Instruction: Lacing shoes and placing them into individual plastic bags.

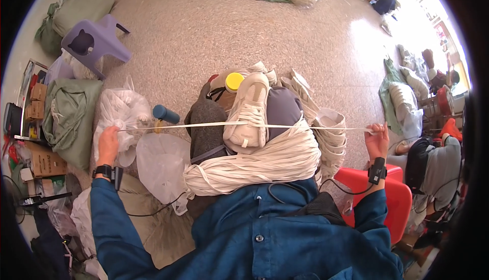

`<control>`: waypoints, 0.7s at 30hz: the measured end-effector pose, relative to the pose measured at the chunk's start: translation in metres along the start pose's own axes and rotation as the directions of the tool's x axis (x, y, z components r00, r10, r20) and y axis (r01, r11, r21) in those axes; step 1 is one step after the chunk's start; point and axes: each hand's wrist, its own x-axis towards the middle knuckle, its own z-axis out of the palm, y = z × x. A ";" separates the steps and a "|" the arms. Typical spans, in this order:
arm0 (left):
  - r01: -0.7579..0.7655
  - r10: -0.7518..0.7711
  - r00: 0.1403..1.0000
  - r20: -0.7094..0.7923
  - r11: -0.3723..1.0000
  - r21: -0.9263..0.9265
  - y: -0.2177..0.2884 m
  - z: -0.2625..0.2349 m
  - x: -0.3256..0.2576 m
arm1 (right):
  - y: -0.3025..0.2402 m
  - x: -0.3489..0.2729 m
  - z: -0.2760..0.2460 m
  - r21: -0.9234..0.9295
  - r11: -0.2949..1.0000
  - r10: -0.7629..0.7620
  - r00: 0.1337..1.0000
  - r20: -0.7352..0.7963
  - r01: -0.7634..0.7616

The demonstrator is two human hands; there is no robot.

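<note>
My left hand (pixel 108 143) and my right hand (pixel 377 138) are spread wide apart, each pinching one end of a flat white shoelace (pixel 191 125). It runs taut and nearly level between them, crossing a cream sneaker (pixel 254 90) on my lap. Whether it passes through the sneaker's eyelets or only lies across it, I cannot tell. Laces also criss-cross the sneaker's upper. Below it, a thick bundle of white shoelaces (pixel 254 160) lies over my lap. A yellow-lidded container (pixel 234 82) sits just left of the sneaker. More cream shoes (pixel 331 147) are strung along the right side.
Clear plastic bags (pixel 162 163) and a blue cylinder (pixel 166 114) lie near my left arm. Beyond them are a green sack (pixel 71 119) and a purple stool (pixel 97 43). A red stool (pixel 389 203) stands by my right elbow. Another person's leg (pixel 438 165) shows at far right.
</note>
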 end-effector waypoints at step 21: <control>0.429 0.039 0.893 0.447 0.220 -0.876 0.289 0.047 -0.007 | 0.166 -0.010 0.129 -0.686 0.575 0.520 0.846 -0.114 -0.446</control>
